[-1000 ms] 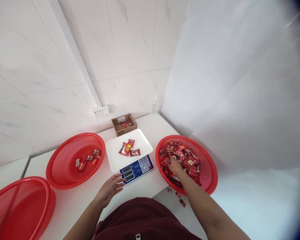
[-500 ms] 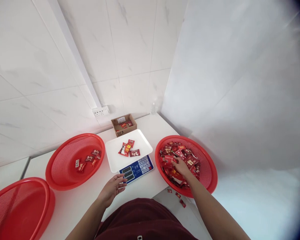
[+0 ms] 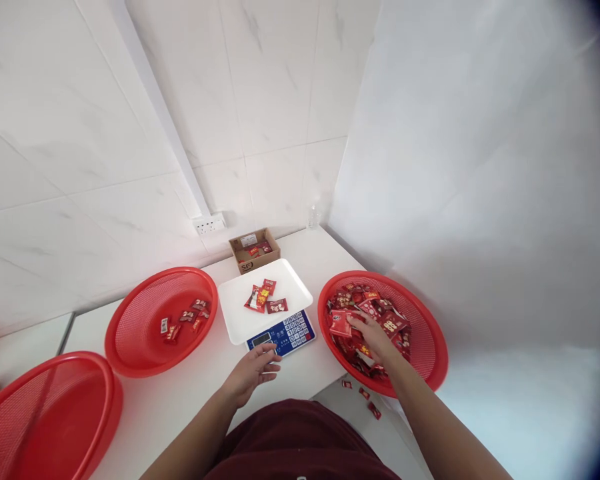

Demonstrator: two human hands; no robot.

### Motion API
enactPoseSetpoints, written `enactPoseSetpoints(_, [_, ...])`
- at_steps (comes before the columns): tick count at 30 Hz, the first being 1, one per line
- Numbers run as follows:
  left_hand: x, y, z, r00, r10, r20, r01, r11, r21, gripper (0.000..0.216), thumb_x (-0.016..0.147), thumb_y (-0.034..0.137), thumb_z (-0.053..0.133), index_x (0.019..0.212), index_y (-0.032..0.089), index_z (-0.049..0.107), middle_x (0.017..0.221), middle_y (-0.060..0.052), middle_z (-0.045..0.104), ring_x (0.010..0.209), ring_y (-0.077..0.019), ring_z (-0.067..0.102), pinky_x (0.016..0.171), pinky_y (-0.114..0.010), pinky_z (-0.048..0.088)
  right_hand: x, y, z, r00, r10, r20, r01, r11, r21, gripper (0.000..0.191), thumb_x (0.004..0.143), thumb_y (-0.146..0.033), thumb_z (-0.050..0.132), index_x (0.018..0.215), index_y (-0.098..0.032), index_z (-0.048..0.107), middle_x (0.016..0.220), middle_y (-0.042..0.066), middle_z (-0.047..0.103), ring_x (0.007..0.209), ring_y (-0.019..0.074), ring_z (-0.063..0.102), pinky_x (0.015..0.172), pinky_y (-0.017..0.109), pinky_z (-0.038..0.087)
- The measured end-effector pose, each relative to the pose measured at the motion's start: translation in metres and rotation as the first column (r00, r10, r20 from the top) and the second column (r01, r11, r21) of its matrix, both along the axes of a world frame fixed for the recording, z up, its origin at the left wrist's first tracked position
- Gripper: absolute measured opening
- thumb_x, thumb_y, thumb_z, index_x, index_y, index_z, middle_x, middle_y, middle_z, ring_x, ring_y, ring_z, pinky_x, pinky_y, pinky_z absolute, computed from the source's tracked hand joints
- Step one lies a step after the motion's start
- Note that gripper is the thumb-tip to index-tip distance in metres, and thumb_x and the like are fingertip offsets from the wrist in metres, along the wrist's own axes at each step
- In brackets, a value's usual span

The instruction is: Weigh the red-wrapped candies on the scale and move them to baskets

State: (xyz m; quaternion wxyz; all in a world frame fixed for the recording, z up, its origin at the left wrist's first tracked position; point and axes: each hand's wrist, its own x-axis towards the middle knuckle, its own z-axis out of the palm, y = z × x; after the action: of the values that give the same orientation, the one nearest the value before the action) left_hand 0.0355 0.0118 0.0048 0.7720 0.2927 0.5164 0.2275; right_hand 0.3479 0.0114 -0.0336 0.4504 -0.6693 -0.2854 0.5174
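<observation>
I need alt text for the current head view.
The right hand holds a red packet over the packet pile in a red basket; the open left hand is by a scale with several packets on its white tray. Two more baskets stand to the left.

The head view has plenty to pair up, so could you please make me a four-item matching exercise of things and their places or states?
1. Right hand
2. Left hand
3. Cardboard box
4. Power socket

A. Mounted on the tiled wall
B. Behind the digital scale
C. Holding a red packet
D. Open and empty

Pairs: 1-C, 2-D, 3-B, 4-A
</observation>
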Motion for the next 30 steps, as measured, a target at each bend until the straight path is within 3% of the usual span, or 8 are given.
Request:
enactPoseSetpoints(3, [0.019, -0.001, 0.01, 0.993, -0.075, 0.091, 0.073, 0.997, 0.032, 0.05, 0.071, 0.045, 0.069, 0.111, 0.02, 0.057, 0.108, -0.01, 0.061, 0.09, -0.0177, 0.059, 0.081, -0.033, 0.046, -0.04, -0.001, 0.022, 0.987, 0.157, 0.013, -0.158, 0.985, 0.069, 0.038, 0.071, -0.04, 0.062, 0.106, -0.022, 0.06, 0.092, 0.006, 0.071, 0.083, 0.0227, 0.067, 0.075, 0.034, 0.053])
enactPoseSetpoints(6, [0.036, -0.001, 0.015, 0.979, -0.13, 0.157, 0.12, 0.99, 0.076, 0.049, 0.071, 0.046, 0.069, 0.11, 0.02, 0.058, 0.11, -0.01, 0.061, 0.092, -0.0189, 0.059, 0.078, -0.033, 0.046, -0.078, -0.003, 0.036, 0.909, 0.376, 0.181, -0.4, 0.908, 0.122, 0.033, 0.07, -0.04, 0.063, 0.097, -0.021, 0.064, 0.094, 0.005, 0.07, 0.088, 0.0227, 0.064, 0.08, 0.034, 0.05])
enactPoseSetpoints(9, [0.039, 0.001, 0.013, 0.986, -0.094, 0.136, 0.075, 0.987, 0.141, 0.044, 0.069, 0.047, 0.07, 0.1, 0.018, 0.059, 0.103, -0.009, 0.063, 0.086, -0.018, 0.06, 0.072, -0.031, 0.045, -0.096, -0.005, 0.038, 0.843, 0.469, 0.264, -0.513, 0.848, 0.135, 0.031, 0.073, -0.04, 0.06, 0.096, -0.019, 0.064, 0.092, 0.005, 0.069, 0.086, 0.0218, 0.063, 0.082, 0.034, 0.049])
enactPoseSetpoints(12, [0.025, 0.003, 0.007, 0.996, -0.047, 0.073, 0.034, 0.985, 0.166, 0.045, 0.068, 0.047, 0.07, 0.1, 0.019, 0.057, 0.099, -0.007, 0.064, 0.079, -0.0156, 0.06, 0.068, -0.028, 0.043, -0.091, -0.008, 0.031, 0.876, 0.42, 0.238, -0.451, 0.888, 0.091, 0.036, 0.072, -0.042, 0.06, 0.099, -0.018, 0.062, 0.092, 0.005, 0.068, 0.083, 0.0213, 0.063, 0.08, 0.034, 0.049])
enactPoseSetpoints(17, [-0.01, -0.001, -0.004, 0.999, 0.042, 0.006, -0.043, 0.993, 0.107, 0.048, 0.064, 0.047, 0.073, 0.099, 0.02, 0.056, 0.097, -0.004, 0.063, 0.077, -0.0128, 0.058, 0.064, -0.023, 0.039, -0.054, -0.021, 0.01, 0.965, 0.147, 0.217, -0.143, 0.989, -0.035, 0.042, 0.072, -0.049, 0.055, 0.101, -0.02, 0.058, 0.087, 0.006, 0.067, 0.074, 0.0216, 0.063, 0.071, 0.035, 0.051])
enactPoseSetpoints(20, [-0.024, -0.004, -0.011, 0.994, 0.1, -0.038, -0.097, 0.993, 0.065, 0.048, 0.063, 0.048, 0.073, 0.098, 0.019, 0.055, 0.092, -0.003, 0.063, 0.074, -0.0106, 0.057, 0.065, -0.022, 0.038, -0.034, -0.03, -0.007, 0.92, -0.014, 0.391, 0.021, 1.0, -0.012, 0.045, 0.068, -0.053, 0.054, 0.098, -0.019, 0.058, 0.095, 0.01, 0.066, 0.09, 0.0256, 0.062, 0.085, 0.04, 0.047])
enactPoseSetpoints(24, [-0.032, -0.001, -0.019, 0.975, 0.195, -0.108, -0.189, 0.98, 0.059, 0.05, 0.061, 0.05, 0.072, 0.096, 0.019, 0.055, 0.087, -0.002, 0.063, 0.071, -0.0107, 0.056, 0.066, -0.024, 0.038, -0.022, -0.039, -0.031, 0.851, -0.083, 0.519, 0.087, 0.996, 0.017, 0.055, 0.065, -0.057, 0.05, 0.101, -0.016, 0.057, 0.107, 0.014, 0.062, 0.104, 0.0291, 0.056, 0.094, 0.043, 0.04])
enactPoseSetpoints(30, [-0.043, 0.019, -0.011, 0.94, 0.3, -0.163, -0.256, 0.935, 0.246, 0.04, 0.065, 0.043, 0.07, 0.095, 0.02, 0.057, 0.094, -0.005, 0.065, 0.083, -0.0162, 0.061, 0.071, -0.027, 0.04, -0.025, -0.045, -0.045, 0.791, -0.111, 0.602, 0.142, 0.99, -0.003, 0.06, 0.068, -0.056, 0.047, 0.112, -0.016, 0.053, 0.116, 0.016, 0.057, 0.105, 0.0298, 0.054, 0.093, 0.043, 0.038])
